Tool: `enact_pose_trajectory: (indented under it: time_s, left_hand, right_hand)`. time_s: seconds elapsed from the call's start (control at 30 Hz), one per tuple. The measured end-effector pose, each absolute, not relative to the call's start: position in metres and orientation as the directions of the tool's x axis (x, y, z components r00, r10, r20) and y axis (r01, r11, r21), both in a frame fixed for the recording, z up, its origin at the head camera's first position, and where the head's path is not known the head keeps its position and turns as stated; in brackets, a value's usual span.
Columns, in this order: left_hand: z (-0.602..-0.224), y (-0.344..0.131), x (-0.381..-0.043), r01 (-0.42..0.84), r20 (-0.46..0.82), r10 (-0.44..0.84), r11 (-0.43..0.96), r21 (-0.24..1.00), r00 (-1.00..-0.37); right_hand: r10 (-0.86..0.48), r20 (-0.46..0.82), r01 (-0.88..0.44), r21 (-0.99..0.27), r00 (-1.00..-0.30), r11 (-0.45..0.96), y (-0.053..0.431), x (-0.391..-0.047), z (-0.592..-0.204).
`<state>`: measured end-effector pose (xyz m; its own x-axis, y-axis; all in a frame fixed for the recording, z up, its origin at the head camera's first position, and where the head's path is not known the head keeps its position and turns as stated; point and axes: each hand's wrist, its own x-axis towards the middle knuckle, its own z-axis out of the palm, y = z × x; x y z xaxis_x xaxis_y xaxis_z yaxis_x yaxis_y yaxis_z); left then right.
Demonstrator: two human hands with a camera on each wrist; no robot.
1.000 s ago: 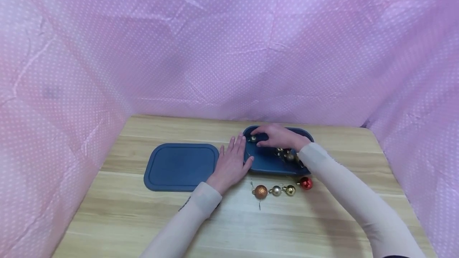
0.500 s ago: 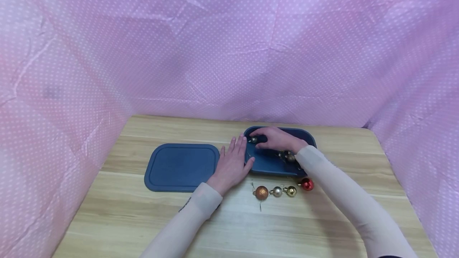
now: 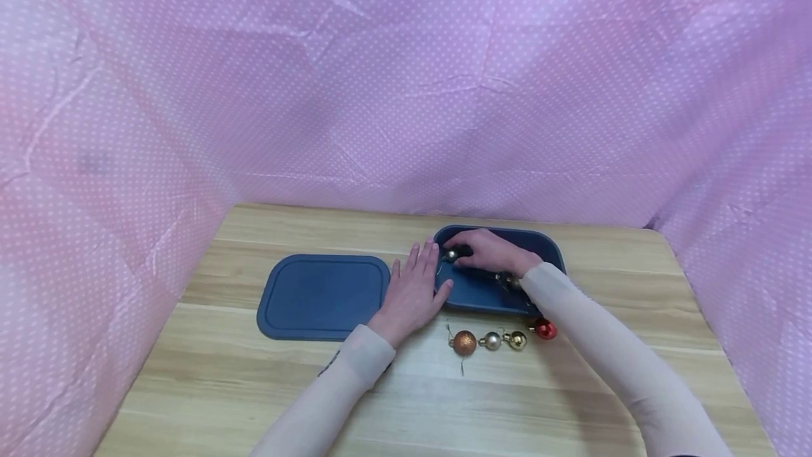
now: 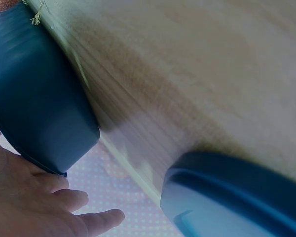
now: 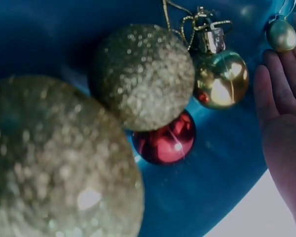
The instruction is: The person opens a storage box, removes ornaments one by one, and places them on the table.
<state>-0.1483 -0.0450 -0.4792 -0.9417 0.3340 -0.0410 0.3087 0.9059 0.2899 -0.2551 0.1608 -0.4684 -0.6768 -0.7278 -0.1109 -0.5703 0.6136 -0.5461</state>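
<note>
My left hand (image 3: 409, 302) lies with straight fingers against the left side of a dark blue box (image 3: 482, 298); the left wrist view shows the fingers at its rim. My right hand (image 3: 488, 249) reaches into that box, thumb and fingers apart. At its fingertips is a small matte gold bauble (image 5: 281, 35), which the fingers touch without plainly gripping it. The right wrist view also shows two glittery gold baubles, the nearer large bauble (image 5: 59, 168) and a smaller bauble (image 5: 143, 79), a shiny gold bauble (image 5: 222, 81) and a red bauble (image 5: 167, 140) inside the box.
Left of the box lies a flat blue lid (image 3: 323, 295) on the wooden table (image 3: 209, 365). In front of the box, an orange glitter bauble (image 3: 464, 343), a silver bauble (image 3: 493, 340), a gold bauble (image 3: 517, 340) and a red bauble (image 3: 545, 328) form a row.
The right hand's thumb and fingers have drawn closer together, and the small bauble at their tips has shifted slightly toward me. My left hand keeps its place at the box.
</note>
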Motion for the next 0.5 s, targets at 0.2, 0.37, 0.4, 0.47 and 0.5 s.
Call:
enact_pose_trajectory:
  time_s: [0.2, 0.37, 0.4, 0.47, 0.5]
  left_hand:
    - [-0.480, -0.045, -0.147, 0.314, -0.039, 0.340, 0.903, 0.293, -0.940]
    - [-0.480, -0.045, -0.147, 0.313, -0.034, 0.337, 0.903, 0.294, -0.941]
    - [-0.479, -0.045, -0.147, 0.312, -0.034, 0.336, 0.903, 0.295, -0.941]
    - [-0.479, -0.045, -0.147, 0.308, -0.035, 0.334, 0.903, 0.301, -0.942]
    - [-0.479, -0.046, -0.148, 0.306, -0.035, 0.332, 0.902, 0.304, -0.943]
  right_hand:
    - [-0.737, -0.106, -0.595, -0.519, -0.667, 0.613, 0.159, -0.254, -0.470]
    - [-0.738, -0.107, -0.596, -0.519, -0.666, 0.613, 0.161, -0.254, -0.465]
    - [-0.736, -0.109, -0.592, -0.521, -0.668, 0.615, 0.161, -0.254, -0.463]
    - [-0.733, -0.113, -0.589, -0.519, -0.671, 0.619, 0.162, -0.254, -0.459]
    - [-0.732, -0.114, -0.592, -0.512, -0.671, 0.622, 0.162, -0.255, -0.456]
